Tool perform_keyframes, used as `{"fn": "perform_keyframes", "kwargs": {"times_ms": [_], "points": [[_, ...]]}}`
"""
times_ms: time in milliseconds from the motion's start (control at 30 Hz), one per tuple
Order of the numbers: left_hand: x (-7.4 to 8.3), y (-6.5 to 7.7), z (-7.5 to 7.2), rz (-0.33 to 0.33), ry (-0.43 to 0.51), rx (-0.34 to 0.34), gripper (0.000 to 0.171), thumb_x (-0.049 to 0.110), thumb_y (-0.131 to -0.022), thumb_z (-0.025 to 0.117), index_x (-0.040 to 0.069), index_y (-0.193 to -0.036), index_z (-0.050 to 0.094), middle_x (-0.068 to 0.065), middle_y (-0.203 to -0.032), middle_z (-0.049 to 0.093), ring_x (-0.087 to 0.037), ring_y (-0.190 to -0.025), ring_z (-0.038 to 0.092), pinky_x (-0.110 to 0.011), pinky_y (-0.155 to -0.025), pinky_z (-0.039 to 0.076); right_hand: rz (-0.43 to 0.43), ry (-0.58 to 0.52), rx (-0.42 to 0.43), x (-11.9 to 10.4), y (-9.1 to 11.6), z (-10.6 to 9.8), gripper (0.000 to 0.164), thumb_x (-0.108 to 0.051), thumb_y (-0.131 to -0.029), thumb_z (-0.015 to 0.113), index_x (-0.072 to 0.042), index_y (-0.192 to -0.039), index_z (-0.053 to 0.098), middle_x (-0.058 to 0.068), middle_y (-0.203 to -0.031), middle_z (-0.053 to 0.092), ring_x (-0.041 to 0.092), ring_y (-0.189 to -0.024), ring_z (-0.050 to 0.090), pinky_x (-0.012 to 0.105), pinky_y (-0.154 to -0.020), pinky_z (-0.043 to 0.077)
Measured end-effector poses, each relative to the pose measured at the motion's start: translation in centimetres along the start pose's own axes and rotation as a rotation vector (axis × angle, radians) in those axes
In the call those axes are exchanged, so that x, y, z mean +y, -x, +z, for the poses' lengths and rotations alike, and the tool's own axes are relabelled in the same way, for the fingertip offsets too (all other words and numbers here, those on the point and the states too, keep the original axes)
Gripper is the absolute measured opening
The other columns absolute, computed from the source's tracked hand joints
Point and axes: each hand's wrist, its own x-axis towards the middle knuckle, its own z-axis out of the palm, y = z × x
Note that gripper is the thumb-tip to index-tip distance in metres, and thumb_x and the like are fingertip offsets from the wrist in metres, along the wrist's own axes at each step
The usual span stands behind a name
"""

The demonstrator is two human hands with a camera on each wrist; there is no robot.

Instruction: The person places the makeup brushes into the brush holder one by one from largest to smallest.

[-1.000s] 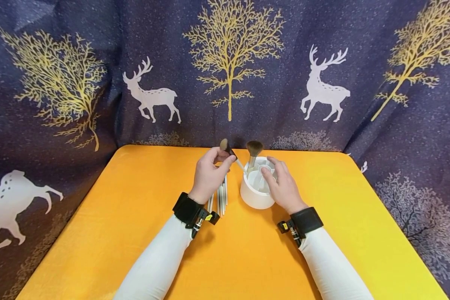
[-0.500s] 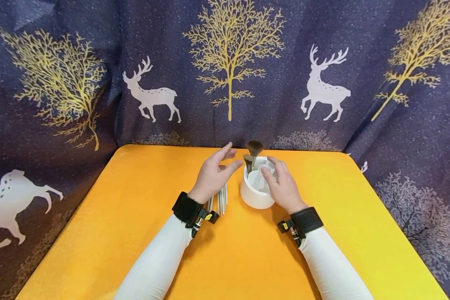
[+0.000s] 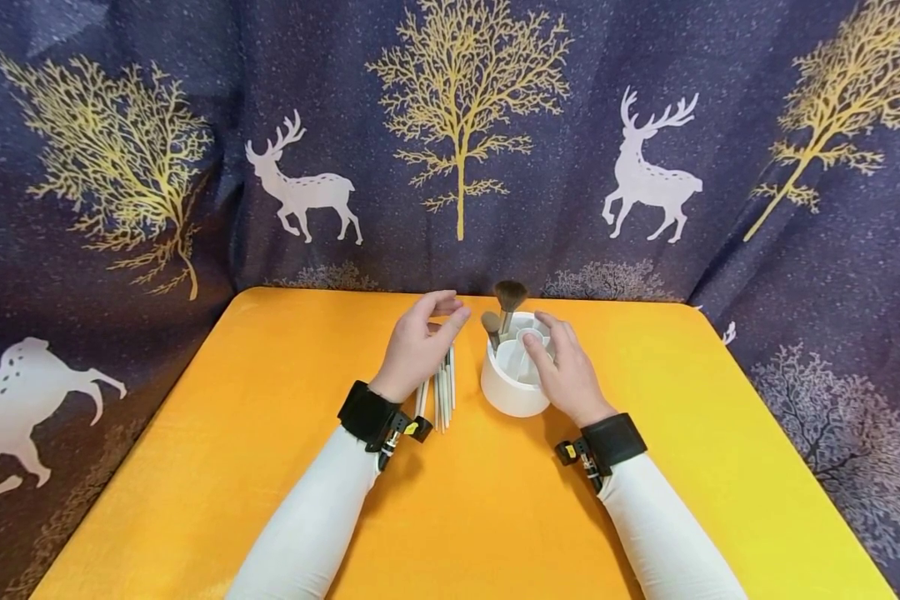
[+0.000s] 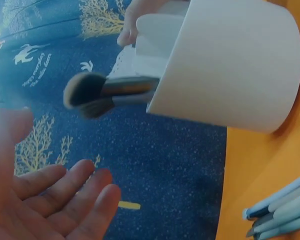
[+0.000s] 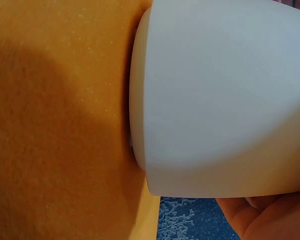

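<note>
A round white brush holder [image 3: 516,395] with inner dividers stands on the table. Two makeup brushes lean in its left side, bristles up: a wide fluffy one [image 3: 510,295] and a smaller rounded one [image 3: 491,323]. My right hand [image 3: 576,382] grips the holder's right side, thumb over the rim; the right wrist view shows fingers [image 5: 262,217] by the white wall. My left hand [image 3: 411,354] hovers left of the holder. In the left wrist view this hand [image 4: 65,210] has its fingers extended and apart from the brushes, with nothing in it.
Several slim brushes [image 3: 444,396] lie on the orange table [image 3: 465,517] left of the holder, their far ends partly hidden under my left hand. A dark curtain [image 3: 420,258] printed with deer and trees hangs just behind the table's back edge.
My left hand has let go of the smaller brush, now standing in the holder, and has drawn back left over the loose brushes. The right hand has stayed on the holder.
</note>
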Motion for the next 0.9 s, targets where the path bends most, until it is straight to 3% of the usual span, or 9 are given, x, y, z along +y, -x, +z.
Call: {"fn": "perform_keyframes", "kwargs": {"times_ms": [267, 400, 900], "points": [[-1.5, -0.2, -1.4, -0.045, -0.076, 0.125, 0.041, 0.047, -0.098, 0.057, 0.016, -0.125, 0.059, 0.003, -0.113, 0.062, -0.010, -0.104, 0.057, -0.034, -0.087, 0.047, 0.001, 0.005, 0.002, 0.0, 0.0, 0.1, 0.059, -0.056, -0.102, 0.040, -0.021, -0.149, 0.037, 0.010, -0.132, 0.049, 0.025, -0.100, 0.050, 0.048, -0.085, 0.044], [-2.5, -0.3, -2.1, -0.080, -0.083, 0.143, 0.040, 0.047, -0.098, 0.058, 0.015, -0.122, 0.060, 0.002, -0.110, 0.062, -0.013, -0.101, 0.056, -0.036, -0.087, 0.046, 0.005, 0.006, -0.001, -0.1, 0.0, 0.1, 0.059, -0.057, -0.102, 0.040, -0.021, -0.150, 0.037, 0.010, -0.132, 0.049, 0.025, -0.098, 0.050, 0.048, -0.083, 0.045], [-4.6, -0.1, -2.3, -0.258, -0.266, 0.043, 0.041, 0.046, -0.096, 0.060, 0.014, -0.122, 0.060, 0.003, -0.102, 0.062, -0.014, -0.091, 0.058, -0.035, -0.079, 0.046, 0.006, -0.002, -0.011, -0.2, 0.0, -0.1, 0.060, -0.056, -0.102, 0.040, -0.021, -0.150, 0.036, 0.011, -0.136, 0.047, 0.026, -0.103, 0.051, 0.050, -0.087, 0.045]]}}
